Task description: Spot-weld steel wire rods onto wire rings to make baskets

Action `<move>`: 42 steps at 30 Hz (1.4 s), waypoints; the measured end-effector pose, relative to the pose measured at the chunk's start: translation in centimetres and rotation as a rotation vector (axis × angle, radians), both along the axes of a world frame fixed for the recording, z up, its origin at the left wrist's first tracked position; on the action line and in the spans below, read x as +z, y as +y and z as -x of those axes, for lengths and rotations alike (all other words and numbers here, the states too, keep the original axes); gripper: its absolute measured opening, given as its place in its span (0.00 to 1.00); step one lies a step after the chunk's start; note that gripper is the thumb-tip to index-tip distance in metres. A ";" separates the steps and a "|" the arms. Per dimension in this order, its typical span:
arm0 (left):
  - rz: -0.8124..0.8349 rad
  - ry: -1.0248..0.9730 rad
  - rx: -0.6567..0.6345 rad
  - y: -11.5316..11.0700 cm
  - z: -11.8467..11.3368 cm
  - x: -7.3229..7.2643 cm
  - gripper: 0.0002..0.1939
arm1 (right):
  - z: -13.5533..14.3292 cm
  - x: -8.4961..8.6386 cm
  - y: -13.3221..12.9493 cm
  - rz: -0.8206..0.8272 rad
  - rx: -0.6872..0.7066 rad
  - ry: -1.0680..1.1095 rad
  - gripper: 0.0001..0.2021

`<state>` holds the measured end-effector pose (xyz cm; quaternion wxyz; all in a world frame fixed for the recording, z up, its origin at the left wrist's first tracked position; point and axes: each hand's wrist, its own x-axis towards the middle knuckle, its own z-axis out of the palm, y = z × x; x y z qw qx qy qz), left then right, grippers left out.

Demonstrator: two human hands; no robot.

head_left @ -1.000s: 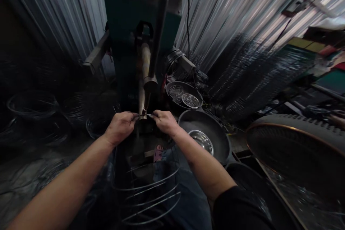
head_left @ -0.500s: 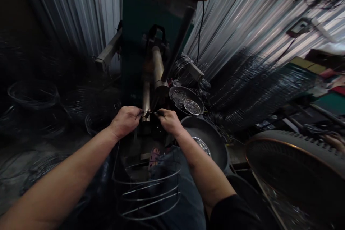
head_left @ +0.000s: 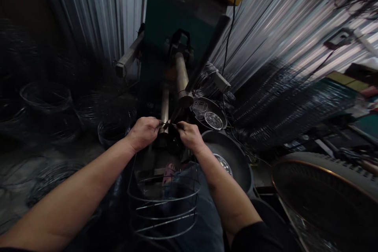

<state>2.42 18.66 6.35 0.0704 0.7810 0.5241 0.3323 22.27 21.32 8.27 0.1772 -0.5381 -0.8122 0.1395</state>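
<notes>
My left hand point(head_left: 145, 132) is closed in a pinch on one end of a short, thin metal wire piece point(head_left: 173, 125). On its other side my right hand point(head_left: 189, 136) pinches too. The wire piece lies level across the tip of the lower metal arm point(head_left: 165, 104) of a green machine point(head_left: 183, 19). Just above and right is the thicker upper arm point(head_left: 182, 75). A round wire frame point(head_left: 150, 202) of several rings hangs below my hands, in front of my legs. Whether it joins the pinched wire is hard to see.
Right of the machine stand a basin point(head_left: 226, 120) with round wire pieces and a larger grey basin point(head_left: 236, 153). A big fan point(head_left: 313, 165) is at the lower right. Stacked wire rings point(head_left: 45, 94) lie at left, and a corrugated metal wall point(head_left: 118, 15) rises behind.
The view has shifted slightly, so the scene sits a little further right and lower. Both hands keep their pinch at the lower arm's tip.
</notes>
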 end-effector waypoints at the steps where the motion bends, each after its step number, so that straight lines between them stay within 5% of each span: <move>1: -0.003 -0.001 -0.002 0.0 0.0 0.0 0.13 | 0.0 0.0 0.0 -0.002 -0.004 -0.011 0.09; 42: 0.047 0.021 0.004 0.7 -0.1 0.1 0.14 | 0.2 1.1 -0.3 0.020 -0.038 -0.102 0.10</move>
